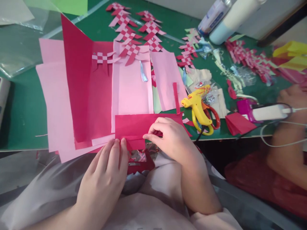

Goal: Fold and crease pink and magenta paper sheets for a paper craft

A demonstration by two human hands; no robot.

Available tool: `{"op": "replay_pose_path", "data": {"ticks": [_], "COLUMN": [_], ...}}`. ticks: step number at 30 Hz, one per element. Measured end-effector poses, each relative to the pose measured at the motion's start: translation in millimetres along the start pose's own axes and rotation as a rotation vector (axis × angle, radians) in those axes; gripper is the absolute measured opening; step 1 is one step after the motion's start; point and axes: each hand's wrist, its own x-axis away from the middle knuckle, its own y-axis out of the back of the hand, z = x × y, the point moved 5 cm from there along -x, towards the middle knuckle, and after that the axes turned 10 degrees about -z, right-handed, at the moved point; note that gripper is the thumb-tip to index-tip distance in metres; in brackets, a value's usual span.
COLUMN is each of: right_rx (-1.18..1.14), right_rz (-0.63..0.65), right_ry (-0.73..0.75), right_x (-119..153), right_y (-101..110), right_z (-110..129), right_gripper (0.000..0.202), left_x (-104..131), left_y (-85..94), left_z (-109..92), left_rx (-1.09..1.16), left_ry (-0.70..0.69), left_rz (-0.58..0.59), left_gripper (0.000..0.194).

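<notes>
A red paper sheet (134,123) lies at the table's front edge, with a narrow red strip (133,138) along its lower part. My left hand (107,166) rests with its fingertips on the strip's left end, fingers extended side by side. My right hand (170,137) pinches the strip's right end between thumb and forefinger. Behind the sheet lie pink papers (131,86) and a folded red card (100,92) with a woven pink and red fish (102,58) on it. Another thin red strip (176,97) stands out above the sheet's right end.
Right of the sheet are a yellow glue gun (198,107), red-handled scissors (212,115) and a purple box (246,110). Several woven fish (151,28) lie behind. Two bottles (213,16) lean at the back wall. Another person's arm (285,143) is at the right.
</notes>
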Motion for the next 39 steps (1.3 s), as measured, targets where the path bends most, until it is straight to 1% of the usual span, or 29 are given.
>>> {"op": "replay_pose_path", "data": {"ticks": [6, 10, 17, 23, 29, 31, 36, 39], "right_rx": [0.033, 0.065, 0.099, 0.119, 0.12, 0.119, 0.13, 0.135], "right_rz": [-0.002, 0.017, 0.046, 0.071, 0.076, 0.075, 0.073, 0.073], "right_ry": [-0.024, -0.043, -0.035, -0.03, -0.007, -0.002, 0.011, 0.016], "right_x": [-3.1, -4.7, -7.4, -10.1, -11.4, -11.6, -11.9, -12.0], "right_y": [-0.2, -0.2, 0.0, -0.4, -1.2, -1.1, -0.8, -1.1], "right_z": [2.5, 3.8, 5.3, 4.7, 5.0, 5.2, 5.8, 5.4], "right_gripper": [0.026, 0.027, 0.028, 0.029, 0.029, 0.029, 0.029, 0.029], "left_x": [0.9, 1.2, 3.4, 0.3, 1.7, 2.6, 2.0, 0.5], "left_y": [-0.6, 0.6, -2.9, -0.8, -2.9, -3.8, -6.0, -6.2], "left_z": [-2.2, -3.5, -6.7, -9.6, -11.4, -11.3, -12.7, -15.6], "left_rx": [0.007, -0.006, -0.019, -0.04, -0.054, -0.066, -0.101, -0.127], "left_ry": [0.007, 0.023, 0.048, 0.052, 0.038, 0.039, 0.068, 0.066], "left_rz": [0.012, 0.0, 0.048, 0.022, 0.02, 0.033, 0.091, 0.084], "left_gripper": [0.043, 0.044, 0.048, 0.049, 0.051, 0.053, 0.067, 0.071]}}
